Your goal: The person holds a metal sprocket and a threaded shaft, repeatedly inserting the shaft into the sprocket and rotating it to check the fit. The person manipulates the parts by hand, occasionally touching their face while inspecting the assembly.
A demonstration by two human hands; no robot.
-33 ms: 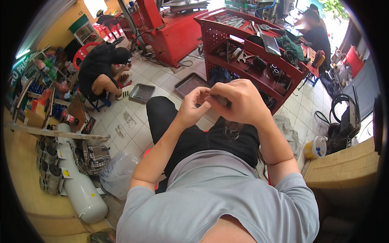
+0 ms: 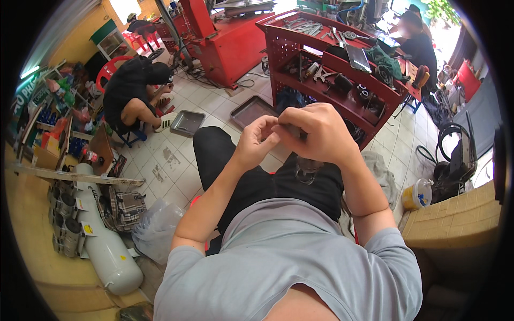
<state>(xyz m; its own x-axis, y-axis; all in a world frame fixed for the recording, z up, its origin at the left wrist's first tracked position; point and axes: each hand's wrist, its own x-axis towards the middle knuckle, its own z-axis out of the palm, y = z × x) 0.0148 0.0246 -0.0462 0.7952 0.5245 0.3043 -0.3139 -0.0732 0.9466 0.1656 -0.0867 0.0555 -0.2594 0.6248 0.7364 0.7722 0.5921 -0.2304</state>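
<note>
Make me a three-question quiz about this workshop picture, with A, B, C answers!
1. Where is the white gas cylinder?
A. on the red tool cart
B. on the floor at the person's left
C. on the lap

2. What colour is the tool cart?
A. red
B. blue
C. green

3. How are the left hand and right hand?
A. far apart
B. flat on the floor
C. together, fingers pinching a small dark part

Answers: B, it lies by the yellow wall; A, its frame and shelves are red; C, the fingertips meet above the lap.
</note>
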